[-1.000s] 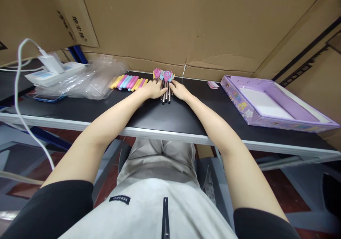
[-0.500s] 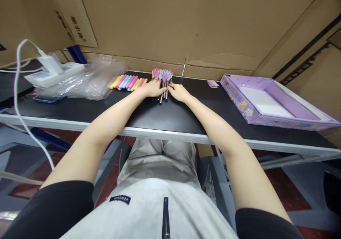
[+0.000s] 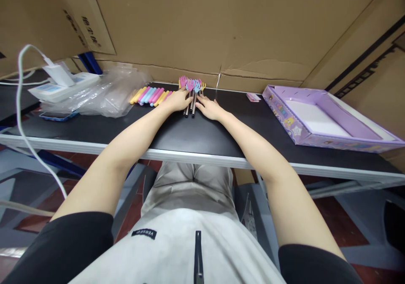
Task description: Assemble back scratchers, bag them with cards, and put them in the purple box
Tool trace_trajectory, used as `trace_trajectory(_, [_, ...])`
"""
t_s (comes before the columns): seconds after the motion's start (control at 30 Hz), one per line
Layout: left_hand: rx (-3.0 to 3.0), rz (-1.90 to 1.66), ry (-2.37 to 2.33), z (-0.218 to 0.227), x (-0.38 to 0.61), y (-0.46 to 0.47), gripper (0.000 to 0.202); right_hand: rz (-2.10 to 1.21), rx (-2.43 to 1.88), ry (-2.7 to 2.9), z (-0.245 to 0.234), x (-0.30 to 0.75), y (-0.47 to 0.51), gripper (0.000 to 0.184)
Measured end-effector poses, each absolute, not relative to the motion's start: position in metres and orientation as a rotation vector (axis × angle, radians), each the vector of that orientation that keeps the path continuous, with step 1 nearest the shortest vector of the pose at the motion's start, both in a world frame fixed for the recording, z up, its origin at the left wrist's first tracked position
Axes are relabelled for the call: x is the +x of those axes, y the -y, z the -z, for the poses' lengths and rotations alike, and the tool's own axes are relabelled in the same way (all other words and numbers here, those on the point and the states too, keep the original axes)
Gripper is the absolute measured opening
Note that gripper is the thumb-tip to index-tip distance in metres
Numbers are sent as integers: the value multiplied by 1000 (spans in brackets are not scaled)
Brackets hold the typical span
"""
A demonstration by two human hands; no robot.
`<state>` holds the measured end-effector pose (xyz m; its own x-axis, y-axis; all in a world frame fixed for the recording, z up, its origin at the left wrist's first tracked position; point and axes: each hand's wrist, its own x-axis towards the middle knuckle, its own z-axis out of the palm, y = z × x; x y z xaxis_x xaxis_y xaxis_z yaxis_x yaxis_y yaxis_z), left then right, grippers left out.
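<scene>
Several back scratchers [image 3: 191, 94] with metal rods and pink, blue and yellow claw-shaped heads lie in a bunch at the back middle of the black table. Along the left side of the bunch rests my left hand [image 3: 181, 100], its fingers stretched toward the heads. On the opposite side my right hand [image 3: 209, 106] lies with its fingers extended and apart, the tips at the rods. Neither hand is wrapped round a scratcher. Left of my left hand is a row of yellow, pink and blue handles [image 3: 150, 96], partly hidden by that hand.
Clear plastic bags [image 3: 107, 94] lie at the left, beside a white power strip [image 3: 85, 80] with a plugged-in charger and cable. A phone [image 3: 58, 116] is under the bags' edge. At the right stands an open purple box [image 3: 335, 142], near a small pink card [image 3: 253, 97]. Cardboard [image 3: 196, 26] walls the back.
The scratchers' rod ends have shifted away from me and are more even. My right hand has flattened, its fingers spreading. My left hand stays beside the bunch.
</scene>
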<state>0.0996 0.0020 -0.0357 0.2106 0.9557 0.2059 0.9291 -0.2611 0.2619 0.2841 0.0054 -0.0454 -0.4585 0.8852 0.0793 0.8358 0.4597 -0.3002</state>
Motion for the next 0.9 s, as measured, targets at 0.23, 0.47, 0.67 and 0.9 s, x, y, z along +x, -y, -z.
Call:
trace_trajectory(0.23, [2363,-654,-1894,42,100,-8,38,-44,-1243,2508,43,287,5,49])
trace_trajectory(0.47, [2283,-756,-1924,43,100,-9,34,-64,-1306,2544,42,285,6,51])
trace_trajectory(0.67, [2328,-722,-1908,41,105,-4,38,-166,-1427,2547,40,283,5,58])
trace_trajectory(0.9, [2309,-682,-1958,38,110,5,51,-165,-1392,2540,44,284,0,60])
